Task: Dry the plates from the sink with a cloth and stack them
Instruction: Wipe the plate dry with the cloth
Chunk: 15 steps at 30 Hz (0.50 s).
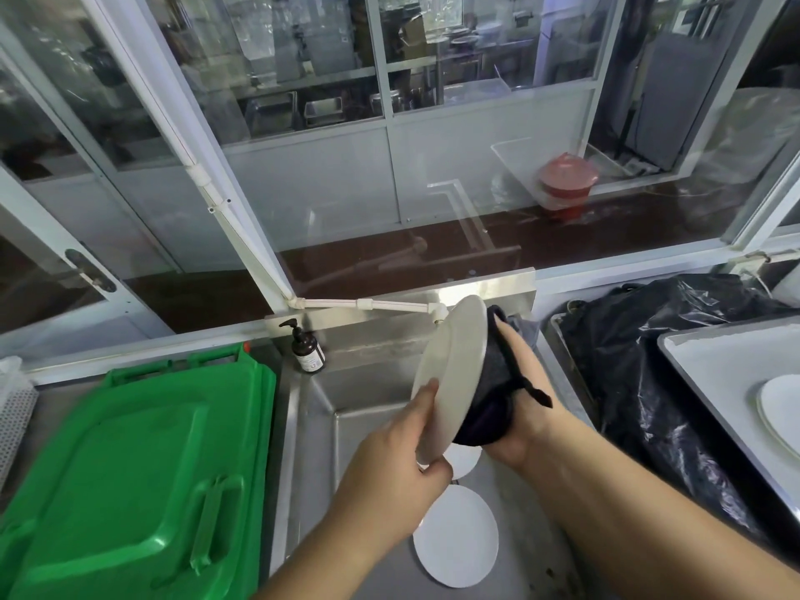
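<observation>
The left hand pinched the bottom edge of a white plate, thumb on one face and fingers curled behind. The plate stood on its edge, tilted, above the sink. The right hand held a dark cloth flat against the plate's other side. Two more white plates lay down in the sink. A green bin lid sat to the left, and a brown soap bottle stood behind the sink

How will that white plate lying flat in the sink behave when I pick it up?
The flat plate is probably stiff and breakable, like the held plate. Lying flush on the steel sink, its rim may be hard to get under. If it is wet, it could slip, so use a firm grip.
</observation>
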Tool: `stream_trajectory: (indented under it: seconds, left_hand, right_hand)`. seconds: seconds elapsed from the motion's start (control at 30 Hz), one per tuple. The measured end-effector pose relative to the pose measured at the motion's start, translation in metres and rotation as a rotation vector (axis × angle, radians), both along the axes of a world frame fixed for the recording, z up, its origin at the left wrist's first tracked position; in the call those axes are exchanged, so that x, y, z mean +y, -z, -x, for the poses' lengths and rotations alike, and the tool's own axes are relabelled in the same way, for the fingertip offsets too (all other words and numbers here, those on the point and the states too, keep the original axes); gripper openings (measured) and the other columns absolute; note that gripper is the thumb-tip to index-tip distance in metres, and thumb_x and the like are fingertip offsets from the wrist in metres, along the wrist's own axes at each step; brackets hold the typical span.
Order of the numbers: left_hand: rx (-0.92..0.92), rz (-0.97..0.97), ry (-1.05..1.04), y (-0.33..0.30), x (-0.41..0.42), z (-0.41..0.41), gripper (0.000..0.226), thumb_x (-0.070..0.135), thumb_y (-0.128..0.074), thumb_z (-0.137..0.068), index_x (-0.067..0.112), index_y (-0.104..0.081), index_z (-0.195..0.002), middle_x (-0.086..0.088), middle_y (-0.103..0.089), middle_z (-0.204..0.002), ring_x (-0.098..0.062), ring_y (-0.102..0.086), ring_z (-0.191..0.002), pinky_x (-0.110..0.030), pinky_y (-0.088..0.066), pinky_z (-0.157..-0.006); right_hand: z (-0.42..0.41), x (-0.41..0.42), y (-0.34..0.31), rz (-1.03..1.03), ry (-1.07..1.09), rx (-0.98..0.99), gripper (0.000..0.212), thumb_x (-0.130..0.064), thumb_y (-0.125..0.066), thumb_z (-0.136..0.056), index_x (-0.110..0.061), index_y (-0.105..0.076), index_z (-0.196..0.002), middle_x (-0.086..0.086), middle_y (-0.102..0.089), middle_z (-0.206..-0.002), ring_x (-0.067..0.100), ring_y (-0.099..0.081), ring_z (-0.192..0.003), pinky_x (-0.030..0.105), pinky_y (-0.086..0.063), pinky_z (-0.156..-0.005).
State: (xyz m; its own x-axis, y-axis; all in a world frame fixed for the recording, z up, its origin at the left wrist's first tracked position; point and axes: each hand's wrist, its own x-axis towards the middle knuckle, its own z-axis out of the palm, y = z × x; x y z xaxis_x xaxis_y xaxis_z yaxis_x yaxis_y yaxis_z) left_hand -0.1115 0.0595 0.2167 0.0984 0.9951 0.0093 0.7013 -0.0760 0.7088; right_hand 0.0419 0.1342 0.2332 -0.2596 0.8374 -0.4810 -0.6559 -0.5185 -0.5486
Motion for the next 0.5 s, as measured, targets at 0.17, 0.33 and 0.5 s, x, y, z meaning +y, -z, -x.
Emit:
stream_trajectory:
  seconds: [0.17, 0.33, 0.5]
  left_hand:
    - [0.200, -0.107, 0.066, -0.008, 0.007, 0.012, 0.090, 0.023, -0.063, -0.088, 0.044, -0.017, -0.163, 0.015, -0.039, -0.164, -0.013, -0.049, -0.139, -0.027, -0.045, -0.104]
    - [0.347, -0.193, 0.077, -0.004, 0.008, 0.012, 0.083, 0.017, -0.059, -0.088, 0.037, -0.027, -0.162, 0.012, -0.026, -0.171, -0.013, -0.029, -0.155, -0.032, -0.043, -0.115]
    - [0.401, -0.278, 0.086, 0.006, 0.005, 0.017, 0.073, 0.051, -0.053, -0.093, 0.038, -0.031, -0.162, 0.015, -0.021, -0.172, -0.007, -0.015, -0.159, -0.036, -0.028, -0.125]
  right_hand:
    - [-0.008, -0.006, -0.010, -0.128, -0.092, 0.004, 0.041, -0.054, -0.077, -0.087, -0.018, -0.082, -0.105, 0.012, -0.072, -0.102, 0.030, -0.071, -0.093, 0.047, -0.055, -0.090]
    - [-0.009, -0.006, -0.014, -0.047, -0.065, -0.130, 0.041, -0.025, -0.072, -0.093, 0.001, -0.069, -0.124, 0.026, -0.075, -0.112, 0.038, -0.072, -0.090, 0.053, -0.055, -0.083]
    - [-0.017, -0.009, -0.004, -0.034, -0.055, -0.139, 0.047, -0.029, -0.073, -0.086, 0.000, -0.069, -0.124, 0.023, -0.070, -0.104, 0.035, -0.070, -0.079, 0.044, -0.053, -0.066]
